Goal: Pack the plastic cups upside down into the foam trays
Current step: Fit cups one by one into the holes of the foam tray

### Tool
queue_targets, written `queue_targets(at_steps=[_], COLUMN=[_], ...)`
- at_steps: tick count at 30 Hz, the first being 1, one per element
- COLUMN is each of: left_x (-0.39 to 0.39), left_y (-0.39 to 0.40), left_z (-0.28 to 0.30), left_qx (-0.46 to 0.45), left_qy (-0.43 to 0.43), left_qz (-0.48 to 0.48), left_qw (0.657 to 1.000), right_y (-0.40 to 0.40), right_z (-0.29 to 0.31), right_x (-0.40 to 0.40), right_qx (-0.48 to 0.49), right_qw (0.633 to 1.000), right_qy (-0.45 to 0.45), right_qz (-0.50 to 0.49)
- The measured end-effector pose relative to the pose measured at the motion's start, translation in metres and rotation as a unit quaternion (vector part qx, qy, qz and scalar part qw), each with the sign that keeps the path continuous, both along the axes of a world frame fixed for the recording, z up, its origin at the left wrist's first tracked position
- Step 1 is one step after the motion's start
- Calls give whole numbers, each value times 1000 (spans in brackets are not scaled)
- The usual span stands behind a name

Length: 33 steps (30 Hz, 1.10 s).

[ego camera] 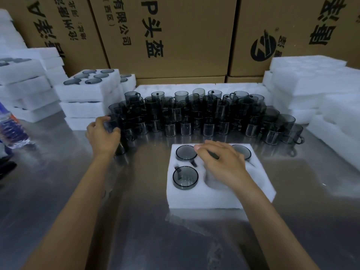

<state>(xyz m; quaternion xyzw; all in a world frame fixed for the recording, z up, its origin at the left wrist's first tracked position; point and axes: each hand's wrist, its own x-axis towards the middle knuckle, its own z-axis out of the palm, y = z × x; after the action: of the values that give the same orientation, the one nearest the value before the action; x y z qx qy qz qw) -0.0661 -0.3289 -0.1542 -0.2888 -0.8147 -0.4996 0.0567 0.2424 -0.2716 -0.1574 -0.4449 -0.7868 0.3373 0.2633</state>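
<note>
A white foam tray lies on the steel table in front of me. Three smoky grey cups sit upside down in its holes: back left, front left, back right. The front middle hole shows bare foam. My right hand lies over the tray's middle with curled fingers, pinching something dark; what is under it is hidden. My left hand grips a cup at the left end of the pile of stacked cups.
Filled foam trays are stacked at the back left, unfilled foam trays at the back right. Cardboard boxes wall off the rear. A water bottle lies at the left edge. Bare steel table lies before me.
</note>
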Motion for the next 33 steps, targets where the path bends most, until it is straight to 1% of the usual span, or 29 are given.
queue_targets(at_steps=[2,4,6,10,12,15,17,19,23,26,28,31,33], left_x=[-3,2,15,63,93,143,172,191,198,192,190,190,189], left_y=[3,2,0,1,4,11,13,14,12,6,1,-4,-6], left_z=[-4,-7,-7,10,22,36,36,32,22,18,17,19,23], left_qx=[-5,12,47,124,158,190,180,167,168,153,140,110,68], left_qy=[33,66,86,89,79,36,56,102,160,179,163,97,54], left_qz=[-7,-12,-26,-83,-130,-218,-274,-323,-346,-360,-379,-411,-429], left_qw=[999,998,995,985,976,957,943,926,909,903,900,900,899], right_y=[1,1,0,-1,1,5,8,8,6,3,0,-3,-2], right_z=[-1,-2,0,2,7,24,34,36,26,24,25,28,32], right_x=[0,1,0,2,6,12,16,20,27,32,35,42,48], right_qx=[6,9,2,12,-15,-65,-54,-12,64,84,77,38,12], right_qw=[1000,1000,1000,999,997,977,963,958,955,960,963,969,972], right_qy=[4,2,7,29,75,200,257,274,279,257,245,236,223], right_qz=[-1,3,6,-4,1,29,55,81,77,75,77,70,77])
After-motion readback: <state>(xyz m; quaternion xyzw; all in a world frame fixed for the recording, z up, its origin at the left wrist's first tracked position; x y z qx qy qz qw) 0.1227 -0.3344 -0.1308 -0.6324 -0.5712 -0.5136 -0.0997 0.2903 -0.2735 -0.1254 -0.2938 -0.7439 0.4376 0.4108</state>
